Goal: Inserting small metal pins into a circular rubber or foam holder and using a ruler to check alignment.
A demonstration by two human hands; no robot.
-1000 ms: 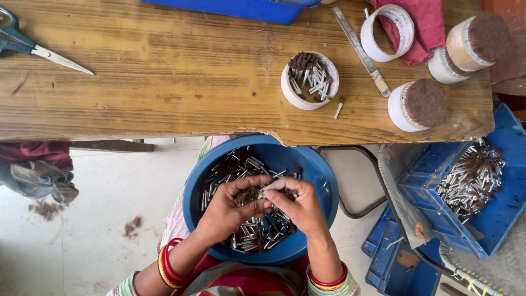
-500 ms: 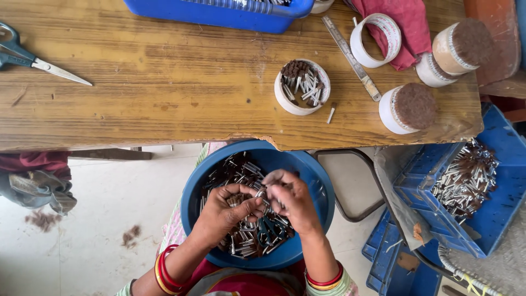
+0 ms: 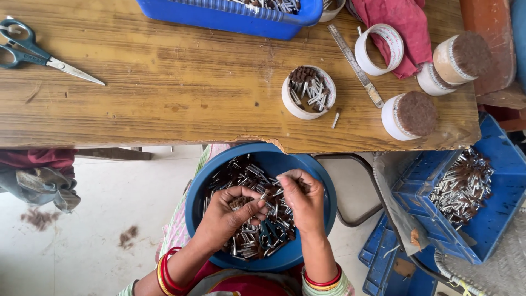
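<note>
A round blue bowl (image 3: 323, 192) rests on my lap, filled with several small silver tubes with brown tips (image 3: 241, 170). My left hand (image 3: 227, 211) is over the bowl, fingers curled around a small bunch of the tubes. My right hand (image 3: 301, 200) is just beside it, pinching tubes at its fingertips. Both hands touch near the bowl's middle. On the wooden table (image 3: 181, 87) above stands a white ring (image 3: 309, 93) partly packed with upright tubes.
Scissors (image 3: 33, 52) lie at the table's left. A blue tray (image 3: 230, 19) sits at the far edge. A metal ruler (image 3: 356, 66), an open white ring (image 3: 379, 49), two packed rings (image 3: 411, 112) and red cloth (image 3: 408, 24) lie right. A blue crate (image 3: 466, 186) of tubes stands below right.
The view has shifted slightly down the table. My hands stay over the bowl, fingers reworking the tubes; the right hand has drawn closer to the left.
</note>
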